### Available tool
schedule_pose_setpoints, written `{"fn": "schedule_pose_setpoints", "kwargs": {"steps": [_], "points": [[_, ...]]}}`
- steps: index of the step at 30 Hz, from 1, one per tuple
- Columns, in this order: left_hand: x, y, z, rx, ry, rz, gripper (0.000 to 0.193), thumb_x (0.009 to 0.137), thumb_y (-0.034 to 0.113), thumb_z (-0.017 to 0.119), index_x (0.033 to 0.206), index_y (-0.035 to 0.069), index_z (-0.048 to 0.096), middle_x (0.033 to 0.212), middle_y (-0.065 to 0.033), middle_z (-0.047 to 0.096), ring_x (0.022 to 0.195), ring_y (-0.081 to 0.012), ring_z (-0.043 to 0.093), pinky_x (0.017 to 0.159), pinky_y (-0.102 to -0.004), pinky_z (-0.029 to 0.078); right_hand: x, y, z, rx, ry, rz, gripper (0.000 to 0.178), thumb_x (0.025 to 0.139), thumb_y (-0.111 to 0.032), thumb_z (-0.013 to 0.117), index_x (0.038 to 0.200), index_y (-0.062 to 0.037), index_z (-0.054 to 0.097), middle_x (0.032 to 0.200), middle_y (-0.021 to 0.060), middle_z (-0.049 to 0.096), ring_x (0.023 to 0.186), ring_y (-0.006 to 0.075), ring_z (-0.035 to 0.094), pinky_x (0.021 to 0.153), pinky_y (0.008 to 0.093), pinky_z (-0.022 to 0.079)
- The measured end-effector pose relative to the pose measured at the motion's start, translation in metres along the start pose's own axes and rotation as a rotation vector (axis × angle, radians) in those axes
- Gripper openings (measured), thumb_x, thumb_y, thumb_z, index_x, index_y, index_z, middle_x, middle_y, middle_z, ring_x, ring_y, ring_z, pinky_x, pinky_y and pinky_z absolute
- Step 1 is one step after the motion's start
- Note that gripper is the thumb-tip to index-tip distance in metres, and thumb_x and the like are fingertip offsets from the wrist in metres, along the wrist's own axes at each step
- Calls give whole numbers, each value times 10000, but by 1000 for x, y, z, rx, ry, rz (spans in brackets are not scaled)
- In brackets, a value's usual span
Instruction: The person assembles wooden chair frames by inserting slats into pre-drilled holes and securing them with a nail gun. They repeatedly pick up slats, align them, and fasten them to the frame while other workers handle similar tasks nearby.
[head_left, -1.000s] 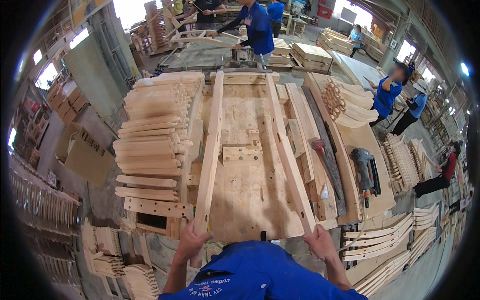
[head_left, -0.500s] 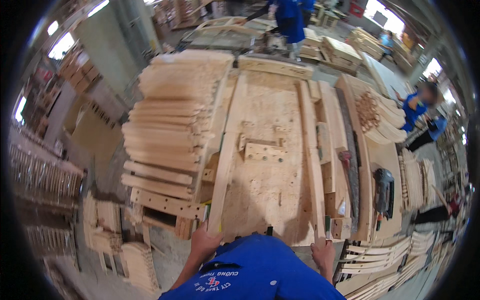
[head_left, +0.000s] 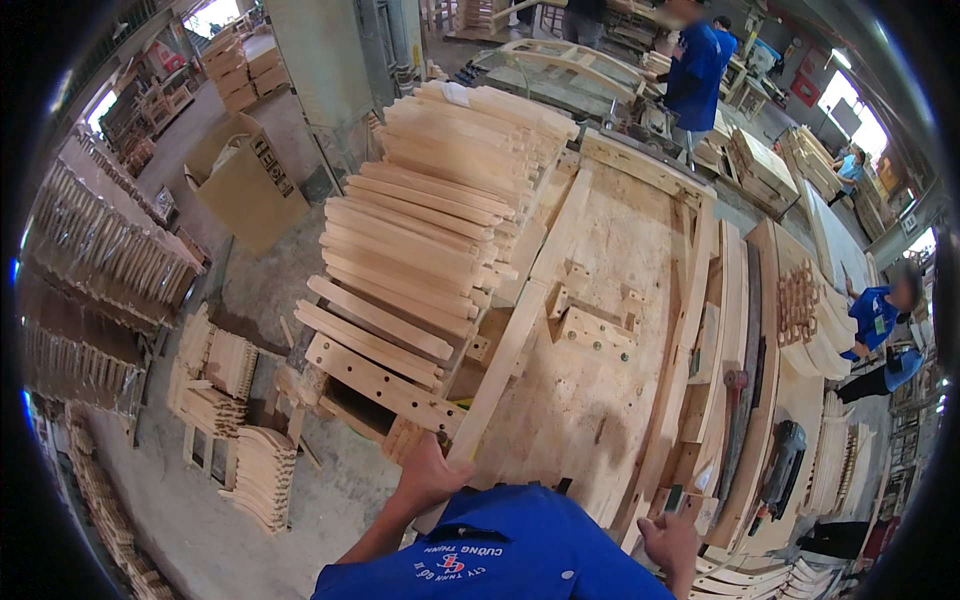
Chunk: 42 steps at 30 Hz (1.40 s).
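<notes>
A flat plywood work board [head_left: 560, 420] lies in front of me, with long wooden rails along its sides. My left hand [head_left: 432, 478] is closed round the near end of the left rail [head_left: 500, 370], its thumb across the wood. Close to the near end of the right rail [head_left: 668, 410], my right hand [head_left: 670, 542] has its fingers curled and thumb raised; whatever they may hold is hidden. Beside that hand is a small dark green piece [head_left: 673, 498]. A drilled wooden block [head_left: 597, 335] is fixed to the middle of the board.
Left of the board lies a stack of shaped wooden slats [head_left: 400, 250]. A black power tool [head_left: 785, 462] and a red-headed hammer [head_left: 736, 380] lie at the right. An open cardboard box [head_left: 250, 190] stands on the floor. Co-workers in blue [head_left: 695, 75] are beyond the bench.
The view has turned left, so the bench appears slanted and shifted right. My left hand keeps to the left rail's end; my right hand has come away from the right rail's end.
</notes>
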<state>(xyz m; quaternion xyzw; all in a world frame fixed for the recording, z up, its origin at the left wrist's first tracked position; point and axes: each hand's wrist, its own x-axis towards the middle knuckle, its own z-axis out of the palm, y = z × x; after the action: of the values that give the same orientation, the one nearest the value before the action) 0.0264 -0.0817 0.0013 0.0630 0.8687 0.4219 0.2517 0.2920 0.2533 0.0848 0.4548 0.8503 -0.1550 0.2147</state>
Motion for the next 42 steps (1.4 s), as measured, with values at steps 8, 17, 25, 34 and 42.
{"fn": "schedule_pose_setpoints", "kwargs": {"steps": [8, 17, 25, 34, 42], "points": [[3, 15, -23, 185, -131, -27, 828, 781, 513, 865, 1284, -92, 607, 1154, -283, 723, 1076, -425, 724, 946, -473, 562, 152, -245, -86, 609, 50, -910, 274, 1013, -222, 742, 1150, 6, 675, 1002, 181, 763, 870, 248, 766, 765, 363, 595], [13, 1, -19, 107, -176, -93, 930, 797, 570, 831, 1364, -126, 589, 1275, -305, 723, 1197, -440, 712, 1058, -470, 539, 243, -452, -124, 296, 447, -1130, 322, 980, -261, 711, 1219, -46, 683, 1205, 203, 715, 1117, 397, 700, 951, 498, 561], [13, -4, -9, 136, -148, -137, 886, 782, 596, 826, 1301, -93, 624, 1192, -282, 744, 1144, -437, 721, 996, -484, 555, 278, -470, -150, 375, 499, -1193, 286, 988, -325, 737, 1075, -53, 725, 999, 174, 760, 872, 364, 746, 828, 464, 579], [27, -3, -8, 210, -148, -129, 881, 748, 623, 861, 1244, -77, 657, 1062, -228, 770, 1000, -392, 759, 887, -471, 588, 327, -509, -172, 390, 497, -1137, 435, 960, -419, 765, 1139, -26, 720, 1120, 226, 743, 1085, 401, 702, 923, 507, 561], [21, 5, -16, 213, -230, -308, 933, 713, 667, 876, 1219, -91, 675, 1014, -214, 770, 957, -362, 765, 832, -455, 595, 326, -437, -167, 1359, -565, -835, 358, 1063, -299, 693, 1275, -12, 716, 1086, 142, 761, 813, 196, 713, 754, 393, 603]]}}
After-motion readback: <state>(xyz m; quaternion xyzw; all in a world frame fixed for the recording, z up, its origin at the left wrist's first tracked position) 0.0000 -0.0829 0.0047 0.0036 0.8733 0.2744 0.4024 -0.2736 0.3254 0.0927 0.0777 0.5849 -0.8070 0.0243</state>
